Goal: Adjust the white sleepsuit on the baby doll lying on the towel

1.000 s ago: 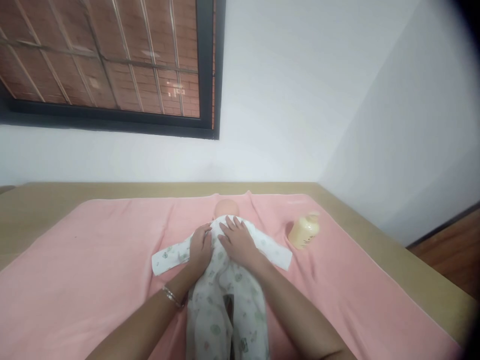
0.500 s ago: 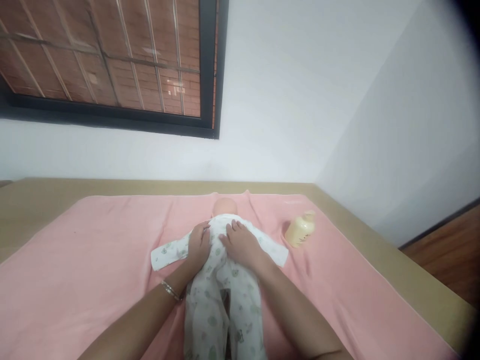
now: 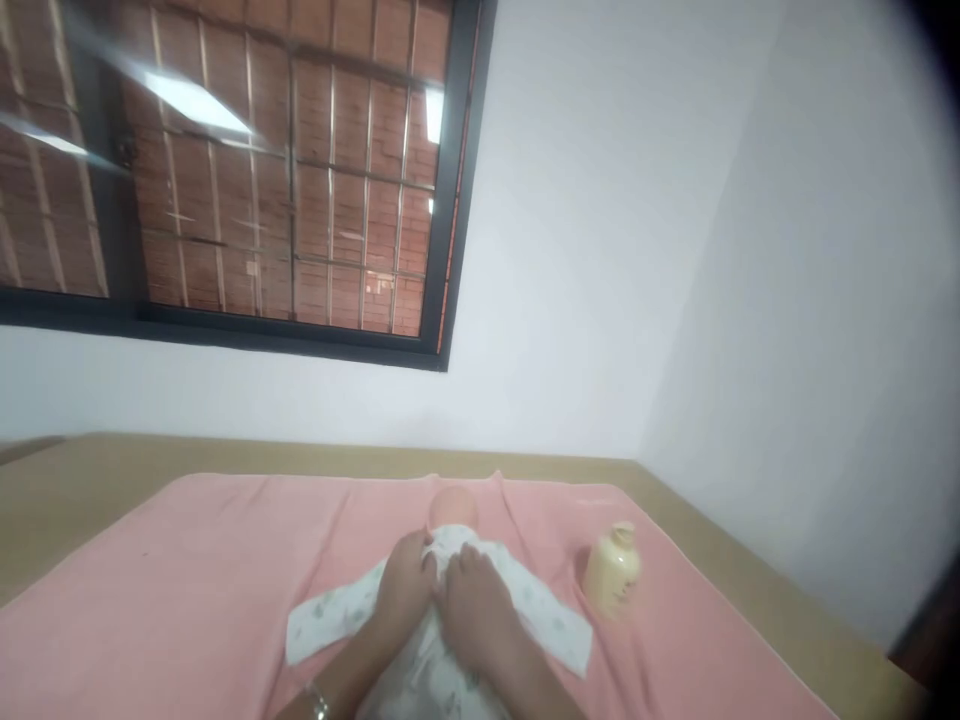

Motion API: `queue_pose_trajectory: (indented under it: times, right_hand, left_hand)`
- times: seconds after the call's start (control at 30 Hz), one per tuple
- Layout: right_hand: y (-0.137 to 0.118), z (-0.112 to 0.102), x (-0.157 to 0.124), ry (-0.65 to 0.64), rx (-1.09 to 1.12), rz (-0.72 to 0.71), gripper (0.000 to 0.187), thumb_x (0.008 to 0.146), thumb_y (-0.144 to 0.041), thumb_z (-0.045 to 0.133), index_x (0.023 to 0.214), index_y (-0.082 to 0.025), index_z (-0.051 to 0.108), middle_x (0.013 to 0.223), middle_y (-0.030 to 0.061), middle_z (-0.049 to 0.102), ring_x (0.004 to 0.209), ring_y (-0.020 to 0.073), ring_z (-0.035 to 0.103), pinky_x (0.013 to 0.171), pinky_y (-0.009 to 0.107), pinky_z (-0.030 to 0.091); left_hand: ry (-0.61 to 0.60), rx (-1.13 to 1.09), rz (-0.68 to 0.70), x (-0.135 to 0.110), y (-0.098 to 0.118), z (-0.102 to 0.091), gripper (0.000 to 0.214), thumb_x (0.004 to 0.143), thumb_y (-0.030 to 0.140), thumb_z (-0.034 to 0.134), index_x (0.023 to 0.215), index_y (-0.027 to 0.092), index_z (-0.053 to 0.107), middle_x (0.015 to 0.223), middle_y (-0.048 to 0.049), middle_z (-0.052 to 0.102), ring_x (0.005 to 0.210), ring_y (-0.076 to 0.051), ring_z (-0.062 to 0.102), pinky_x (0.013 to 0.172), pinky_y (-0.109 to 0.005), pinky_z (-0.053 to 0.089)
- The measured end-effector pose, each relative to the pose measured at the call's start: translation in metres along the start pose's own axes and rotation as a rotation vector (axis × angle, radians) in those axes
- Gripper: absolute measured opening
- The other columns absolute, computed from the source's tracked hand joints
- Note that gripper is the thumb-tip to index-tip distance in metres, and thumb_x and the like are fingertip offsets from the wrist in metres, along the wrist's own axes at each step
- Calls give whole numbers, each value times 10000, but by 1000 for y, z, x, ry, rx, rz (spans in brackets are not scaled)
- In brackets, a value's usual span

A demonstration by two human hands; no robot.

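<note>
A baby doll [image 3: 454,508] with a smooth bald head lies on a pink blanket. It is dressed in a white patterned outfit [image 3: 551,620], the sleeves spread out to both sides. My left hand [image 3: 409,580] is on the left of the chest, just below the neck, its fingers curled into the cloth. Close beside it, my right hand [image 3: 474,600] has its fingers bent over the cloth on the right of the chest. The fingertips are partly hidden and slightly blurred. My forearms cover much of the lower body.
A cream pump-style bottle [image 3: 613,572] stands on the pink blanket [image 3: 225,570], right of the doll's sleeve. The blanket lies over a tan surface [image 3: 360,455] bordered by white walls [image 3: 570,250]. A dark-framed window [image 3: 300,340] with bars is at upper left.
My view has tilted up, so everything sits lower in the picture. Both hands, flatter on the chest before, have drawn closer together near the neck, and their fingers have curled into the cloth.
</note>
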State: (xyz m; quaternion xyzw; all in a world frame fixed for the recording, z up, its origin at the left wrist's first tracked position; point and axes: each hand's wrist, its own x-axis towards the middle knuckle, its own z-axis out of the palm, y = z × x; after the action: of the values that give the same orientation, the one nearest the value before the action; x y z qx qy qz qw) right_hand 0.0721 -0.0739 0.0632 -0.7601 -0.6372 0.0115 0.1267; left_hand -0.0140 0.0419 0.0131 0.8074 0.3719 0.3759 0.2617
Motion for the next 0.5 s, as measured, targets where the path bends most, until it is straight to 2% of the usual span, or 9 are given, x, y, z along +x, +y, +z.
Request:
queue_pose_trajectory:
  times: [0.1, 0.17, 0.27, 0.33, 0.43, 0.5]
  right_hand:
    - [-7, 4, -5, 5, 75, -87, 535, 947, -346, 202, 1396, -89, 339, 1431, 168, 324, 1352, 291, 217, 1094, 483, 179]
    - [-3, 8, -1, -1, 97, 2, 594, 943, -402, 194, 1412, -50, 287, 1465, 177, 232, 1361, 298, 181, 1101, 476, 177]
    - [1, 19, 7, 11, 31, 199, 685, 917, -457, 253, 1403, 25, 259, 1458, 223, 193, 1353, 331, 184, 1098, 477, 196]
    - [0, 27, 10, -6, -19, 254, 675, 892, -444, 327, 1383, 20, 320, 1436, 228, 252, 1338, 342, 230, 1093, 476, 214]
    - [-4, 30, 13, 1, -29, 131, 515, 879, -360, 367, 1318, -115, 481, 1386, 154, 400, 1316, 304, 305, 1081, 444, 253]
    - [-1, 24, 16, 54, -13, 46, 443, 904, -343, 307, 1248, -201, 549, 1318, 110, 498, 1259, 269, 406, 1029, 420, 328]
  left_hand:
    - [-55, -48, -79, 14, 8, -2, 224, 749, 159, 378, 866, 168, 569, 911, -58, 633, 889, -188, 571, 834, -309, 420]
    - [-66, -129, -157, 22, 10, -1, 197, 758, 174, 383, 822, 178, 569, 878, -44, 647, 856, -184, 591, 799, -292, 430]
    - [2, -184, -219, 25, 5, 6, 194, 794, 219, 370, 776, 189, 561, 831, -34, 649, 827, -191, 600, 754, -290, 434]
    - [39, -139, -189, 23, 1, 13, 226, 825, 236, 338, 738, 194, 542, 779, -31, 633, 787, -188, 590, 732, -291, 429]
    - [62, -54, -124, 16, -3, 20, 249, 843, 223, 315, 720, 194, 529, 764, -35, 615, 777, -182, 571, 746, -292, 420]
    - [121, 6, -86, 12, -2, 20, 239, 838, 209, 325, 748, 183, 544, 819, -54, 614, 825, -191, 558, 789, -307, 406]
